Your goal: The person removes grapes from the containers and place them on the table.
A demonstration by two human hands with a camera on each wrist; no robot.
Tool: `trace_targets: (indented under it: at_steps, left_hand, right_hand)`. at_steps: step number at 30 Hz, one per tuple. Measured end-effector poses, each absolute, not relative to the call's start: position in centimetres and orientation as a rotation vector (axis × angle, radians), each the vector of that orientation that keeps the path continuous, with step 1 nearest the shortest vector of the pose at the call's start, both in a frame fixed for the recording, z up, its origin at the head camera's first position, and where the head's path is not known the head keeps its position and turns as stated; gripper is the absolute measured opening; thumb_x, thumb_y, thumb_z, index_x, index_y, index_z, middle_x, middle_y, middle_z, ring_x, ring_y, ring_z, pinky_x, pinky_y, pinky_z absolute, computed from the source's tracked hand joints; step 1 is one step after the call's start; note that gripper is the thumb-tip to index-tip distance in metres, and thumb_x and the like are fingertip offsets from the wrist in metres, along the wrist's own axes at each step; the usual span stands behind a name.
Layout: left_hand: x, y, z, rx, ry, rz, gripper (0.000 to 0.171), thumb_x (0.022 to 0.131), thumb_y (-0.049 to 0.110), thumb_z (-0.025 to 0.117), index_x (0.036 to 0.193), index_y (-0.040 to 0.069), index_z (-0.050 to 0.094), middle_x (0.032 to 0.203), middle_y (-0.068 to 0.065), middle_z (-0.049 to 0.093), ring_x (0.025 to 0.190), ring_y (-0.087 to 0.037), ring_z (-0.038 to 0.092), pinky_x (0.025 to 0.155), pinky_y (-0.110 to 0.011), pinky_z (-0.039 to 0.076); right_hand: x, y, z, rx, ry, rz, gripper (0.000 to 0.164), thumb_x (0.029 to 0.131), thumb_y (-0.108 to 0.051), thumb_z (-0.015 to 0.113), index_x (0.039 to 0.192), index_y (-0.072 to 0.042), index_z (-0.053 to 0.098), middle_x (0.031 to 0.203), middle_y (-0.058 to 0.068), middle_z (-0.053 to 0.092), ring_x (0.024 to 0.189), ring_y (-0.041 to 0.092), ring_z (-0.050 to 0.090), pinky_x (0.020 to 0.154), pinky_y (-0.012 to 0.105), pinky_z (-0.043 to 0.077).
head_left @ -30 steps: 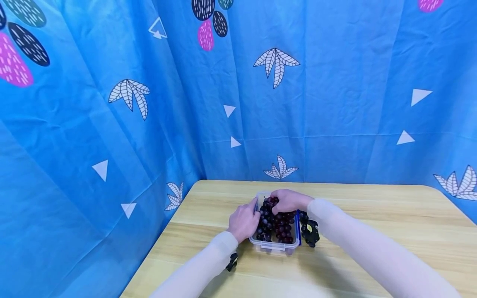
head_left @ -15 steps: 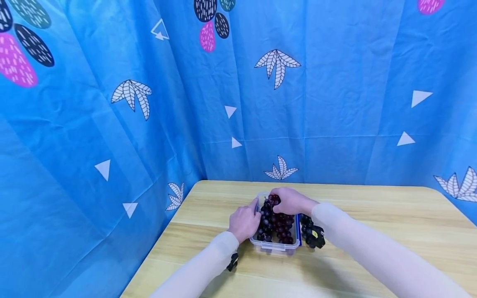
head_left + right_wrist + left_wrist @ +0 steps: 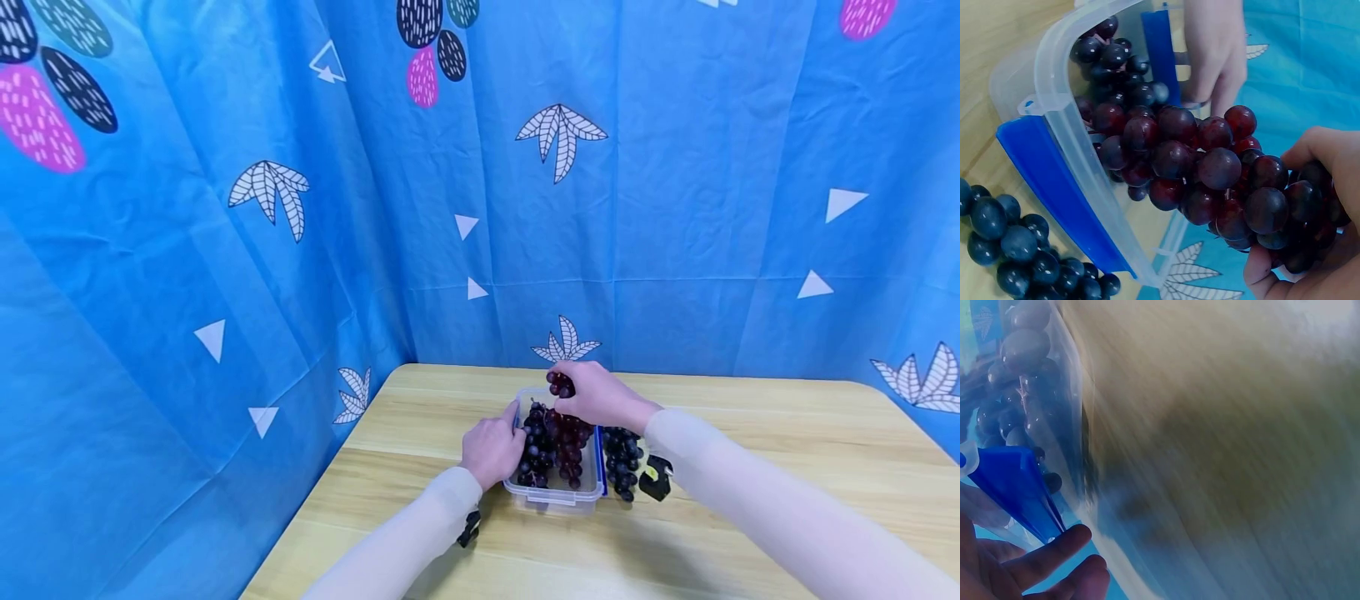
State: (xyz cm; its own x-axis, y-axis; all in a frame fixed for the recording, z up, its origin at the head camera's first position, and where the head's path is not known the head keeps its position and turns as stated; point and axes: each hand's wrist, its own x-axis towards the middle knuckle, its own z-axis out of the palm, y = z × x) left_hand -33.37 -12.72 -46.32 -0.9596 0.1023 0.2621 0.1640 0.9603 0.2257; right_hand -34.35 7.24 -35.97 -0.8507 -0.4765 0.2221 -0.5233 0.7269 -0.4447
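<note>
A clear plastic food container [image 3: 551, 495] with blue side latches stands on the table. My left hand [image 3: 491, 450] holds its left rim, thumb on the inner side; in the left wrist view the fingers [image 3: 1054, 556] lie by a blue latch [image 3: 1013, 475]. My right hand [image 3: 596, 396] grips the top of a dark red bunch of grapes [image 3: 1191, 162], raised above the far end of the container. The bunch's lower end hangs inside it. A blue-black bunch of grapes [image 3: 534, 450] lies in the left half of the container, partly behind the red one.
Another blue-black bunch of grapes [image 3: 622, 462] lies on the wooden table [image 3: 787, 475], just outside the container's right side and blue latch [image 3: 1054, 181]. A blue patterned curtain [image 3: 675, 208] hangs behind the table and along its left side.
My right hand has risen and moved slightly right, drawing the red grapes partly up out of the container. The left hand has stayed on the rim.
</note>
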Motion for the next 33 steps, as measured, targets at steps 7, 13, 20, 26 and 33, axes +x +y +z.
trace_targets:
  at_steps: [7, 13, 20, 26, 33]
  left_hand:
    - [-33.4, -12.8, -46.5, -0.21, -2.867, -0.342, 0.054, 0.092, 0.037, 0.043, 0.143, 0.025, 0.035, 0.092, -0.009, 0.068, 0.071, -0.021, 0.061, 0.048, -0.033, 0.041]
    - [-33.4, -12.6, -46.3, -0.23, -2.882, -0.352, 0.055, 0.092, 0.038, 0.043, 0.144, 0.024, 0.033, 0.07, -0.004, 0.061, 0.058, -0.015, 0.052, 0.045, -0.03, 0.037]
    - [-33.3, -12.6, -46.0, -0.227, -2.902, -0.356, 0.056, 0.093, 0.037, 0.042, 0.145, 0.022, 0.031, 0.055, 0.001, 0.047, 0.052, -0.014, 0.046, 0.042, -0.029, 0.035]
    - [-33.4, -12.7, -46.1, -0.226, -2.908, -0.348, 0.056, 0.093, 0.037, 0.042, 0.146, 0.022, 0.03, 0.054, 0.001, 0.047, 0.051, -0.015, 0.045, 0.042, -0.03, 0.035]
    - [-33.5, -12.7, -46.2, -0.223, -2.912, -0.359, 0.057, 0.093, 0.038, 0.041, 0.146, 0.024, 0.029, 0.052, 0.0, 0.046, 0.047, -0.015, 0.043, 0.04, -0.031, 0.034]
  right_hand:
    - [-33.7, 8.1, -34.7, 0.853, -2.78, 0.759, 0.048, 0.079, -0.023, 0.068, 0.124, -0.011, 0.055, 0.101, 0.001, 0.064, 0.077, 0.009, 0.058, 0.067, 0.027, 0.049]
    - [-32.8, 9.2, -33.5, 0.869, -2.741, 0.737, 0.047, 0.079, -0.023, 0.068, 0.123, -0.011, 0.056, 0.101, 0.001, 0.064, 0.081, 0.01, 0.059, 0.069, 0.029, 0.05]
    - [-31.9, 10.7, -32.2, 0.87, -2.743, 0.751, 0.046, 0.08, -0.02, 0.066, 0.123, -0.012, 0.055, 0.097, 0.001, 0.063, 0.07, 0.009, 0.056, 0.062, 0.027, 0.047]
    - [-31.4, 12.1, -31.4, 0.819, -2.774, 0.772, 0.049, 0.082, -0.024, 0.064, 0.129, -0.013, 0.051, 0.104, 0.003, 0.063, 0.066, 0.01, 0.054, 0.062, 0.028, 0.045]
    - [-31.1, 14.0, -30.9, 0.769, -2.749, 0.816, 0.044, 0.081, -0.024, 0.065, 0.123, -0.015, 0.055, 0.103, 0.003, 0.064, 0.076, 0.012, 0.057, 0.067, 0.029, 0.047]
